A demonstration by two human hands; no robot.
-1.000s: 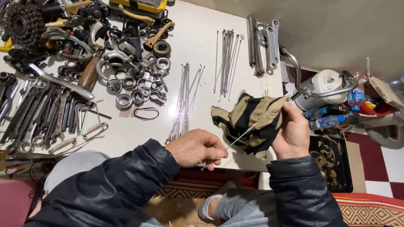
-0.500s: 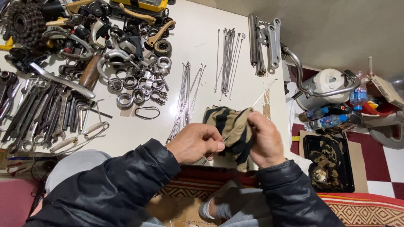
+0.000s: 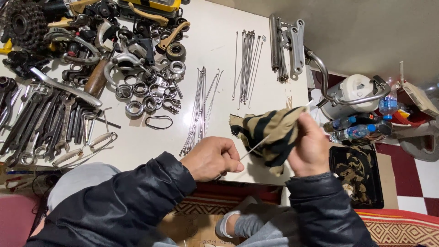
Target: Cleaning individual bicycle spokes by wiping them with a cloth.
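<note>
Beside the rag (image 3: 270, 137), loose spokes (image 3: 199, 110)

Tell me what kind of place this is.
Probably a small bicycle repair bench. The white table holds bundles of spokes, rows of wrenches and a sprocket cluster, while the left hand and right hand wipe a spoke with a striped rag.

The cloth (image 3: 270, 135) has tan and black stripes. The spoke (image 3: 254, 147) is silver, the table (image 3: 206, 55) is white, the sleeves (image 3: 137, 201) are black, and the floor tiles (image 3: 418, 180) are red and white.
</note>
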